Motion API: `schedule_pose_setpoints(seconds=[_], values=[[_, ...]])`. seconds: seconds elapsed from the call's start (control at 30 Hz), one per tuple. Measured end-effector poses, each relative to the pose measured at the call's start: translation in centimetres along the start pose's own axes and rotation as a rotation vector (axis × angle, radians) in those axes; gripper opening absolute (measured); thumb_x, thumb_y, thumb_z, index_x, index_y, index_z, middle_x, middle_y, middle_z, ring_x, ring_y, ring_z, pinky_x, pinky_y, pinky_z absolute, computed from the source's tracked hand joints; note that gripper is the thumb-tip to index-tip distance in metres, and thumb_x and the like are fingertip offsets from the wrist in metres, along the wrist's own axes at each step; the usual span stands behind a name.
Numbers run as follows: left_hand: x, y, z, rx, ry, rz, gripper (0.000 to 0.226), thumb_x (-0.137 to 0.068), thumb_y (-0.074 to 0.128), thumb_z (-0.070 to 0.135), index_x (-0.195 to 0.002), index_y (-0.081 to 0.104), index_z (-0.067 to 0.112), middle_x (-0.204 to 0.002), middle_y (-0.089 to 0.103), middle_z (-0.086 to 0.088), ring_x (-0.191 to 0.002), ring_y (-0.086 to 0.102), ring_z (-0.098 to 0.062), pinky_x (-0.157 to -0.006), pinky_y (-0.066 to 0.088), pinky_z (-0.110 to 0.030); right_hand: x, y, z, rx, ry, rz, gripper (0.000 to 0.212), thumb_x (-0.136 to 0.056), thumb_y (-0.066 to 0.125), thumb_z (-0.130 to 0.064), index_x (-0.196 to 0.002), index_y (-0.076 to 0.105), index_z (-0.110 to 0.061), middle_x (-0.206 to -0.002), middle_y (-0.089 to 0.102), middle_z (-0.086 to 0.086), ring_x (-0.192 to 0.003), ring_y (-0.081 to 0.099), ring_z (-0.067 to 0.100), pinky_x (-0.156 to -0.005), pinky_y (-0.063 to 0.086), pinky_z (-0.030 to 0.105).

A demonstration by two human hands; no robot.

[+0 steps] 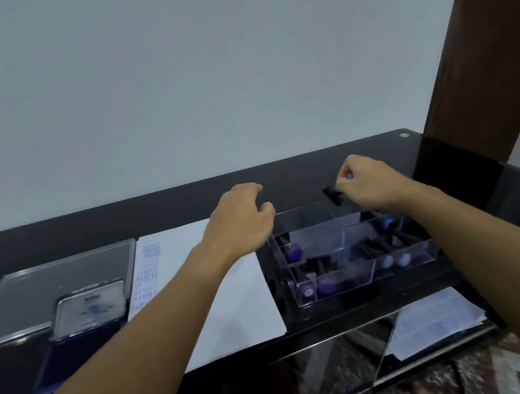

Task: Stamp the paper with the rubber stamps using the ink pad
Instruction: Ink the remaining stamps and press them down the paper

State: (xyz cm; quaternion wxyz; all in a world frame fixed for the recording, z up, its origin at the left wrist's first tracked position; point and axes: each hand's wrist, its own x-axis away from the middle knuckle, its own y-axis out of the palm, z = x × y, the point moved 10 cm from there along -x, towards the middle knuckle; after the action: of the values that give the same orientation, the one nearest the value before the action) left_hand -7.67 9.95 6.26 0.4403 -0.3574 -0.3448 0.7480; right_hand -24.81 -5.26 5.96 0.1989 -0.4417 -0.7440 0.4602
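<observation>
A white paper (228, 304) lies on the black desk, with blue stamped words down its left side. To its left sits the open ink pad (81, 347), lid standing up. At the right a clear plastic organizer (334, 246) holds several black stamps with purple tops. My right hand (369, 186) hovers above the organizer's back right and grips a black rubber stamp (332, 195) with a blue tip showing between the fingers. My left hand (242, 223) hangs over the organizer's left edge, fingers loosely curled, holding nothing.
A grey flat lidded case (47, 285) lies behind the ink pad at the far left. A lower shelf at the right carries printed papers (435, 322). A brown wooden post (466, 45) rises at the desk's back right. A white wall stands behind the desk.
</observation>
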Motion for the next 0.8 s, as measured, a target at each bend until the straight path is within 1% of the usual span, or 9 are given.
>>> schedule_pose_setpoints(seconds=[0.1, 0.17, 0.27, 0.37, 0.5, 0.63, 0.7, 0.77, 0.8], values=[[1.5, -2.4, -2.1, 0.002, -0.031, 0.046, 0.048, -0.102, 0.047, 0.028, -0.148, 0.044, 0.017, -0.154, 0.044, 0.0, -0.14, 0.042, -0.02, -0.109, 0.036, -0.033, 0.8, 0.0, -3.0, -0.04, -0.05, 0.014, 0.01, -0.097, 0.054, -0.031, -0.096, 0.056, -0.021, -0.098, 0.056, -0.009, -0.084, 0.051, 0.004, -0.064, 0.037, 0.029], [2.5, -3.9, -3.6, 0.003, -0.059, 0.076, 0.046, -0.102, 0.048, 0.028, -0.147, 0.044, 0.018, -0.154, 0.044, 0.0, -0.14, 0.042, -0.02, -0.11, 0.036, -0.033, 1.5, 0.5, -5.3, -0.045, -0.092, 0.007, 0.009, -0.098, 0.054, -0.03, -0.097, 0.057, -0.021, -0.097, 0.054, -0.01, -0.083, 0.051, 0.005, -0.062, 0.037, 0.026], [4.2, -6.2, -6.2, 0.002, -0.101, 0.105, 0.047, -0.101, 0.047, 0.029, -0.147, 0.045, 0.017, -0.153, 0.044, 0.001, -0.14, 0.04, -0.019, -0.111, 0.034, -0.033, 2.6, 1.6, -8.9, -0.057, -0.137, -0.018, 0.009, -0.097, 0.056, -0.029, -0.095, 0.059, -0.02, -0.096, 0.058, -0.007, -0.08, 0.055, 0.008, -0.059, 0.038, 0.024], [6.0, -8.1, -8.6, 0.005, -0.145, 0.121, 0.047, -0.101, 0.046, 0.029, -0.147, 0.044, 0.018, -0.153, 0.044, 0.003, -0.14, 0.04, -0.017, -0.111, 0.033, -0.033, 3.5, 2.8, -12.1, -0.073, -0.169, -0.039, 0.014, -0.095, 0.058, -0.027, -0.093, 0.065, -0.015, -0.09, 0.063, -0.005, -0.075, 0.056, 0.009, -0.059, 0.042, 0.023], [8.8, -10.6, -12.2, 0.014, -0.203, 0.141, 0.047, -0.102, 0.046, 0.03, -0.147, 0.044, 0.018, -0.153, 0.044, 0.002, -0.139, 0.041, -0.018, -0.112, 0.035, -0.035, 4.8, 5.3, -16.6, -0.128, -0.223, -0.097, 0.016, -0.092, 0.062, -0.035, -0.092, 0.064, -0.02, -0.089, 0.064, -0.005, -0.074, 0.057, 0.008, -0.06, 0.04, 0.024], [11.6, -12.9, -15.5, 0.017, -0.269, 0.177, 0.046, -0.102, 0.047, 0.028, -0.147, 0.046, 0.016, -0.152, 0.045, 0.001, -0.127, 0.049, -0.013, -0.101, 0.038, -0.027, 6.2, 8.6, -20.9, -0.163, -0.285, -0.202, 0.019, -0.093, 0.059, -0.036, -0.096, 0.062, -0.018, -0.083, 0.069, -0.004, -0.058, 0.055, -0.004, -0.059, 0.04, 0.022], [13.0, -13.7, -16.8, 0.019, -0.291, 0.19, 0.046, -0.103, 0.046, 0.027, -0.147, 0.045, 0.016, -0.153, 0.044, 0.001, -0.129, 0.048, -0.013, -0.106, 0.035, -0.029, 6.8, 10.2, -22.9, -0.151, -0.311, -0.243, 0.017, -0.093, 0.059, -0.035, -0.095, 0.061, -0.018, -0.086, 0.069, -0.001, -0.062, 0.055, 0.003, -0.06, 0.04, 0.023], [14.3, -14.4, -18.3, 0.025, -0.323, 0.2, 0.046, -0.103, 0.045, 0.027, -0.147, 0.045, 0.016, -0.152, 0.044, 0.001, -0.114, 0.054, -0.008, -0.102, 0.036, -0.027, 7.2, 11.7, -24.7, -0.149, -0.33, -0.265, 0.016, -0.093, 0.059, -0.032, -0.095, 0.061, -0.017, -0.09, 0.068, 0.002, -0.07, 0.054, 0.012, -0.062, 0.042, 0.026], [14.8, -14.7, -19.1, 0.026, -0.338, 0.206, 0.046, -0.102, 0.046, 0.027, -0.147, 0.045, 0.016, -0.151, 0.045, 0.001, -0.111, 0.056, -0.007, -0.101, 0.038, -0.028, 7.4, 12.3, -25.5, -0.151, -0.342, -0.274, 0.015, -0.093, 0.058, -0.031, -0.095, 0.061, -0.016, -0.091, 0.067, 0.002, -0.072, 0.054, 0.014, -0.063, 0.042, 0.027]])
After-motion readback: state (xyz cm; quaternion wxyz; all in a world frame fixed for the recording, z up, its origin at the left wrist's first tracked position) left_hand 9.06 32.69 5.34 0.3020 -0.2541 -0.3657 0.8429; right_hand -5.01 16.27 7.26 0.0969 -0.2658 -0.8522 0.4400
